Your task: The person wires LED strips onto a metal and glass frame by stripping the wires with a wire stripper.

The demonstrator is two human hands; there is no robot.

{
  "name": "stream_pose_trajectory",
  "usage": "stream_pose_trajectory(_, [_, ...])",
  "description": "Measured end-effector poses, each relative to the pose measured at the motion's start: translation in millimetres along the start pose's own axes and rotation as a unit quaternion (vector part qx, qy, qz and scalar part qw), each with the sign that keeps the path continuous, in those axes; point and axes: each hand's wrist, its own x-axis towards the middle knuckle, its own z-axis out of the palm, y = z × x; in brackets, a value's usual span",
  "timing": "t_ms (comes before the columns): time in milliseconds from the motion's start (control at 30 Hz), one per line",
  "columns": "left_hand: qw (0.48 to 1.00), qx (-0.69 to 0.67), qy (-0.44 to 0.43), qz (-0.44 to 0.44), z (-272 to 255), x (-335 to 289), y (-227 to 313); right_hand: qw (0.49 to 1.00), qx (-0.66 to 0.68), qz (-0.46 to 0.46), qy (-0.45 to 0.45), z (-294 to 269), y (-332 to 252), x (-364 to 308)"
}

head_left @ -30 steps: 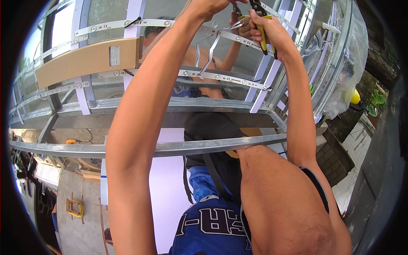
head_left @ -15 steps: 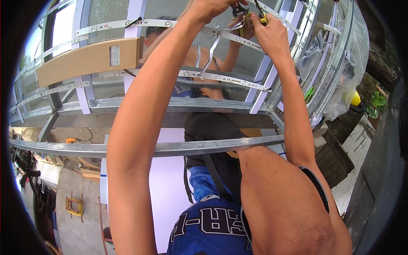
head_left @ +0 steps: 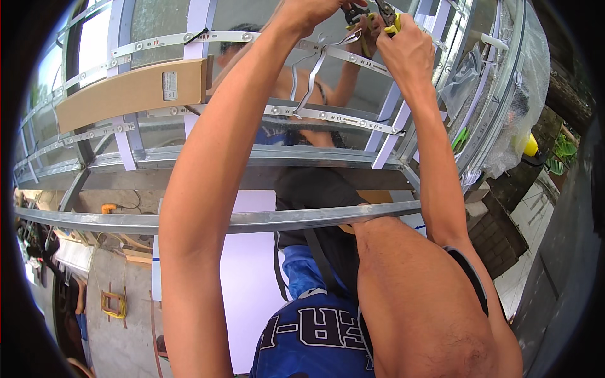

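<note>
My right hand [head_left: 407, 53] is closed around yellow-handled pliers [head_left: 387, 11] at the top of the view, jaws pointing up. To its left, my left hand [head_left: 315, 11] is closed at the upper edge, its fingertips partly cut off; what it pinches is too small to make out. Thin white wires [head_left: 311, 83] rise from a white LED strip [head_left: 324, 116] toward the space between my hands. A shiny panel [head_left: 283, 82] behind them mirrors my arms and body, and a dark tool shape beside my left fingertips may be a reflection.
A metal frame with a crossbar [head_left: 296, 218] spans the view below my hands. A brown cardboard piece [head_left: 135, 93] lies across the strips at left. Clear plastic wrap [head_left: 532, 75] hangs at right. Beneath are a white sheet [head_left: 249, 277] and an orange power tool [head_left: 109, 208].
My right hand has shifted slightly right and down with the pliers, a little farther from my left hand. My left hand stays almost in place.
</note>
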Motion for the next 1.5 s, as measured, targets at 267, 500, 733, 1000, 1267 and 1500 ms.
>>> stream_pose_trajectory(267, [1.0, 0.015, -0.021, -0.002, -3, 1, 1, 0.996, 0.065, -0.005, -0.068, -1, 9, 8])
stream_pose_trajectory(500, [1.0, 0.002, -0.011, -0.003, -5, 1, -4, 0.994, 0.099, -0.044, -0.024, 2, 15, 0])
stream_pose_trajectory(733, [1.0, -0.006, -0.025, 0.003, -8, 2, -4, 0.996, 0.016, -0.065, 0.057, 6, 10, -3])
stream_pose_trajectory(1000, [0.999, -0.012, -0.036, 0.013, -8, 0, -2, 0.998, -0.025, -0.026, 0.043, 4, 8, -3])
stream_pose_trajectory(1267, [0.999, -0.004, -0.039, 0.011, -9, 0, -2, 0.997, -0.052, -0.031, 0.046, 5, 11, -2])
stream_pose_trajectory(1500, [0.999, -0.01, -0.04, 0.007, -9, 1, -4, 0.997, -0.035, -0.04, 0.057, 4, 9, -3])
